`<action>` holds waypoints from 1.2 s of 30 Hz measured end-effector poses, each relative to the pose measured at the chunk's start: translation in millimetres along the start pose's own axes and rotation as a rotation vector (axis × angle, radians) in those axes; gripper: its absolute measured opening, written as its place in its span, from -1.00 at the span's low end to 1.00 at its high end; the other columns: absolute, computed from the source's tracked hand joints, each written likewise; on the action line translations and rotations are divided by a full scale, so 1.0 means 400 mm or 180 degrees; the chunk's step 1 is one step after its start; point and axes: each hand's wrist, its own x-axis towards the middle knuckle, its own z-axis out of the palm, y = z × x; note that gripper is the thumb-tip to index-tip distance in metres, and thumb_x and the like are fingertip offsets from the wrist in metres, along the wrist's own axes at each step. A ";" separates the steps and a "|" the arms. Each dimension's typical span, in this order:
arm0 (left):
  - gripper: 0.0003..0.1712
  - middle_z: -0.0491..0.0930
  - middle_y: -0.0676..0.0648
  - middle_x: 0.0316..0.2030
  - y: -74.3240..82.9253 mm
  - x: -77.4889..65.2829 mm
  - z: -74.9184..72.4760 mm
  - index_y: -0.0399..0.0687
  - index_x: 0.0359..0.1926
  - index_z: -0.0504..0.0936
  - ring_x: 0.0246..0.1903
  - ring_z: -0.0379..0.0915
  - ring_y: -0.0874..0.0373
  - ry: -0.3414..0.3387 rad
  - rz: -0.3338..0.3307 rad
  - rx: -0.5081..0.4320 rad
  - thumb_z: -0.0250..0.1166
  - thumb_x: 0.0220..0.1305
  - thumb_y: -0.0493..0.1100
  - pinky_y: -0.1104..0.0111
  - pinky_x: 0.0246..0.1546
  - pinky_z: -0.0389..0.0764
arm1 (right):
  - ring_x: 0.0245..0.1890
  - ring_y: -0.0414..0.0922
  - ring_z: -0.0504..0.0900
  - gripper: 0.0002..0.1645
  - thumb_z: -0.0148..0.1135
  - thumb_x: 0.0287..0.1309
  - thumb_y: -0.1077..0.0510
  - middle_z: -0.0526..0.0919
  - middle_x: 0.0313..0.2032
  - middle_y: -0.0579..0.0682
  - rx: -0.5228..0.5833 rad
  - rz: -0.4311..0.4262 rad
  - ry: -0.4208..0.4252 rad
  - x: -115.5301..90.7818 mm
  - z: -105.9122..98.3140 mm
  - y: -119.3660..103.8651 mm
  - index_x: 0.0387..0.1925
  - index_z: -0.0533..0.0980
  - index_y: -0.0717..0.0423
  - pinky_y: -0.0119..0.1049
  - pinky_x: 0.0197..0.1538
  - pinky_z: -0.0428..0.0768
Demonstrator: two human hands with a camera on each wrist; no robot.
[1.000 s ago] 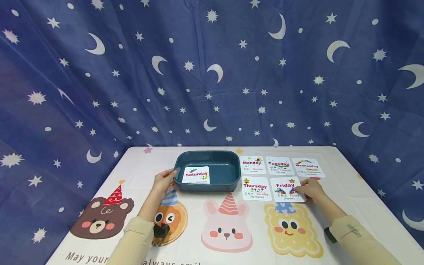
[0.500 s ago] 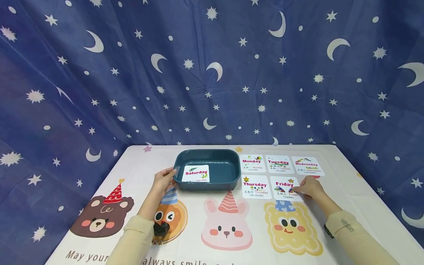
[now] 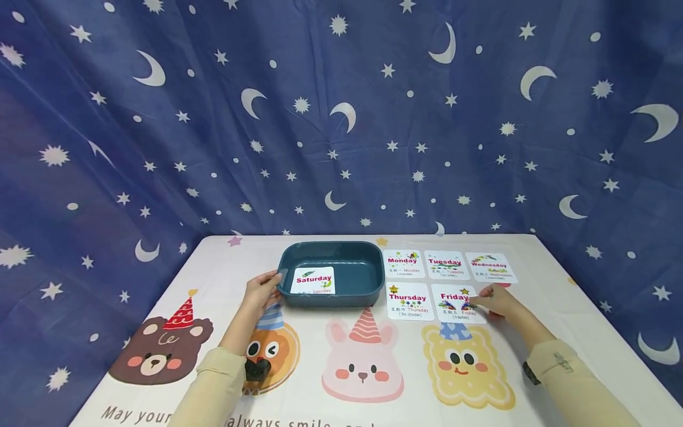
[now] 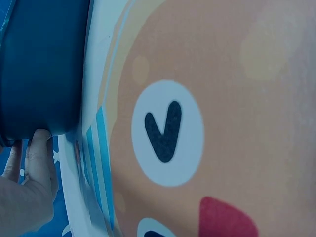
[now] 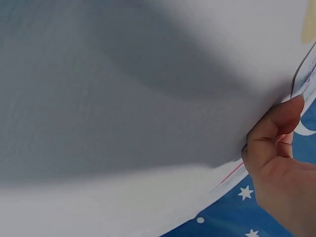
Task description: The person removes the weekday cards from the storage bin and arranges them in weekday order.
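My left hand [image 3: 261, 290] grips the left end of a dark teal rectangular bin [image 3: 332, 299], thumb over its rim. In the left wrist view, fingers [image 4: 38, 158] of that hand lie against the bin's end wall [image 4: 44, 74]. Inside the bin, a white Saturday card [image 3: 313, 281] leans at the left. My right hand [image 3: 498, 300] pinches the right edge of the Friday card [image 3: 453, 305], which lies on the table. In the right wrist view, the thumb and curled fingers of the right hand [image 5: 276, 148] are at the edge of a card [image 5: 307, 74].
To the left of the Friday card lies the Thursday card [image 3: 407, 308]. Behind them, Monday [image 3: 404, 265], Tuesday [image 3: 447, 267] and Wednesday [image 3: 491, 270] cards form a row. A white tablecloth [image 3: 299, 409] with cartoon faces covers the table; a starry blue curtain [image 3: 309, 136] hangs behind.
The Friday card has slid slightly left toward the Thursday card, with my right hand following at its edge. My left hand and the bin stay in place.
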 end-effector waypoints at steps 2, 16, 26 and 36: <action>-0.47 0.37 -0.33 0.13 -0.001 0.002 -0.001 -0.31 0.28 0.31 -0.37 0.50 0.26 -0.0009 0.0009 -0.0032 0.10 0.37 -0.17 0.42 -0.22 0.68 | -0.58 -0.23 0.33 -0.57 0.16 0.16 0.10 0.36 -0.42 0.06 0.0199 0.0169 0.0035 0.001 -0.004 -0.001 -0.20 0.24 0.38 -0.48 -0.52 0.47; -0.46 0.37 -0.35 0.16 -0.006 -0.002 -0.002 -0.30 0.29 0.31 -0.27 0.55 0.19 -0.0007 -0.0010 0.0039 0.12 0.37 -0.15 0.30 -0.07 0.65 | -0.61 -0.28 0.52 -0.67 0.04 0.28 0.16 0.53 -0.56 -0.09 0.0857 -0.0145 0.0208 -0.017 0.015 -0.083 -0.15 0.32 0.42 -0.46 -0.50 0.59; -0.46 0.37 -0.32 0.15 0.000 0.001 -0.003 -0.29 0.29 0.31 -0.30 0.52 0.23 0.0001 -0.0018 0.0041 0.11 0.37 -0.13 0.42 -0.19 0.68 | -0.49 -0.26 0.53 -0.67 -0.01 0.32 0.15 0.54 -0.45 -0.07 0.1161 -0.0302 -0.0016 -0.042 0.058 -0.170 -0.07 0.31 0.38 -0.47 -0.37 0.62; -0.47 0.38 -0.33 0.13 0.003 -0.004 -0.002 -0.31 0.28 0.31 -0.28 0.53 0.19 0.0014 -0.0036 0.0059 0.10 0.38 -0.14 0.28 -0.03 0.64 | -0.44 -0.27 0.55 -0.63 -0.01 0.34 0.11 0.52 -0.43 -0.12 0.1343 -0.0485 -0.0194 -0.060 0.105 -0.245 -0.02 0.33 0.37 -0.45 -0.29 0.64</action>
